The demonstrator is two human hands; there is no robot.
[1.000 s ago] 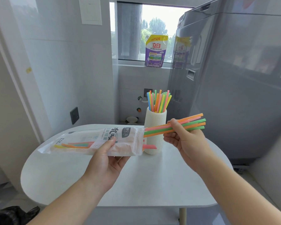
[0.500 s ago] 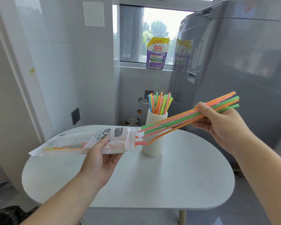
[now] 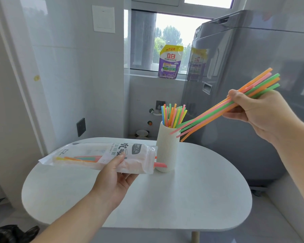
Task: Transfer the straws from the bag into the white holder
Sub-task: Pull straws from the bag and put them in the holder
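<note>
Starting at the left wall: dark socket [image 3: 81, 127] low down, white panel [image 3: 104, 19] higher up. Gripping the bag [image 3: 95, 153] with the left hand [image 3: 116, 176], thumb pressed on top near the printed label, fingers curled underneath. Held roughly level above the left half of the white counter [image 3: 182, 199], mouth turned to the right. Showing through the clear film a few loose straws [image 3: 81, 158], orange, teal and yellow, lying lengthwise. Poking out of the mouth, one pink straw [image 3: 160, 165], its end in front of the lower part of the white holder [image 3: 167, 151]. Standing upright on the counter just right of the bag's mouth, ribbed and cylindrical, filled with a fan of standing straws [image 3: 174, 116] in blue, green, orange, yellow and pink. Behind, on the window sill [image 3: 144, 73], a purple and yellow pouch [image 3: 170, 62]. Pinching a bundle of straws [image 3: 205, 118] in the right hand [image 3: 260, 114], thumb above, fingers curled below, well up and to the right of the holder. Slanting down to the left, orange, pink and green, lower ends splayed beside the holder's upper right edge, outside its opening; touching it or not, impossible to tell. Filling the right side behind that hand, a grey washing machine [image 3: 244, 67].
</note>
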